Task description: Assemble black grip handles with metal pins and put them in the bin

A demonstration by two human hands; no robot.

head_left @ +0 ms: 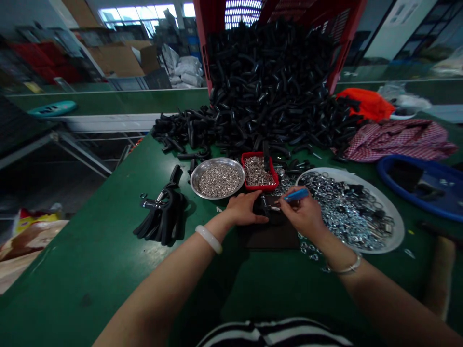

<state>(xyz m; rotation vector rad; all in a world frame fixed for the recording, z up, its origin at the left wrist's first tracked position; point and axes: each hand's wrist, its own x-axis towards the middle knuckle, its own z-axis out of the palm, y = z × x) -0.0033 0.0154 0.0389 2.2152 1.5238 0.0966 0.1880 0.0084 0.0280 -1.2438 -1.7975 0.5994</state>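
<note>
My left hand (245, 208) grips a small black part with a metal spring (274, 208) between thumb and fingers, over a dark flat block (269, 236). In my right hand (304, 214) is a blue-handled tool (297, 194), its tip end close to the spring; the tip itself is too small to make out. Just beyond my hands sit a steel bowl of small metal pieces (219, 197) and a red tray of metal pins (275, 185). Beside my right hand lies a white plate (397, 226) heaped with metal rings, nuts and springs.
A pile of black handles (271, 91) spills from a red crate (206, 62) at the back. Several black clamp-like assemblies (162, 212) lie left. A hammer (439, 270), a blue basin (387, 178) and a checked cloth (401, 140) are at right. Loose nuts (309, 249) lie near the block.
</note>
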